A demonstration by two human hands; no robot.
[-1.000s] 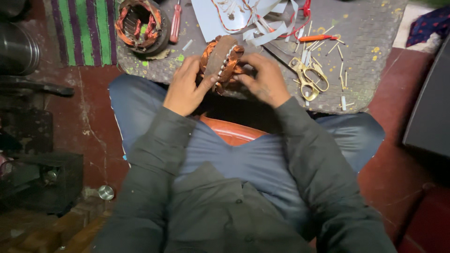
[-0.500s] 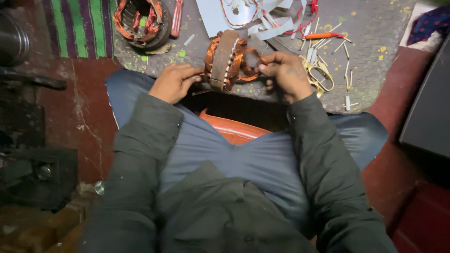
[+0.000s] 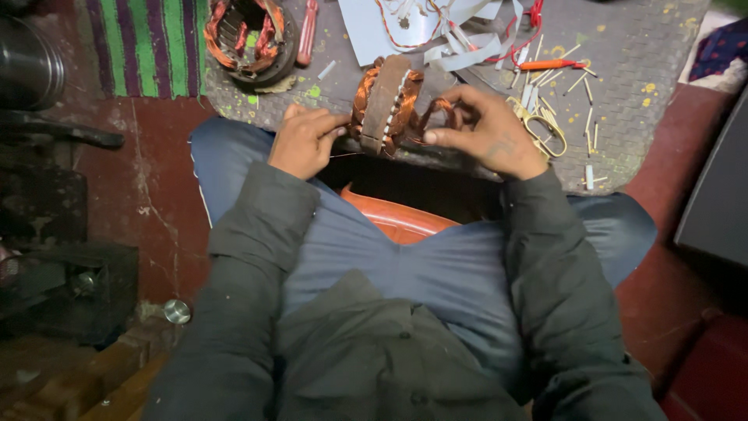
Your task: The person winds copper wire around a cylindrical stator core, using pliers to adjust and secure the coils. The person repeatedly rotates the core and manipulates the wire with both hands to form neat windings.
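A grey work board (image 3: 483, 101) lies across the seated person's knees above a worn red floor (image 3: 156, 195), with a green-striped cloth (image 3: 148, 47) at the far left. On the board's near edge stands a motor stator (image 3: 386, 101) wound with copper wire, turned on its side. The left hand (image 3: 304, 140) closes its fingertips on the stator's left coil. The right hand (image 3: 487, 129) pinches the copper winding on its right side. A 2nd stator (image 3: 249, 35) sits further back, a red screwdriver (image 3: 308, 31) beside it, and scissors (image 3: 538, 125) just right of the right hand.
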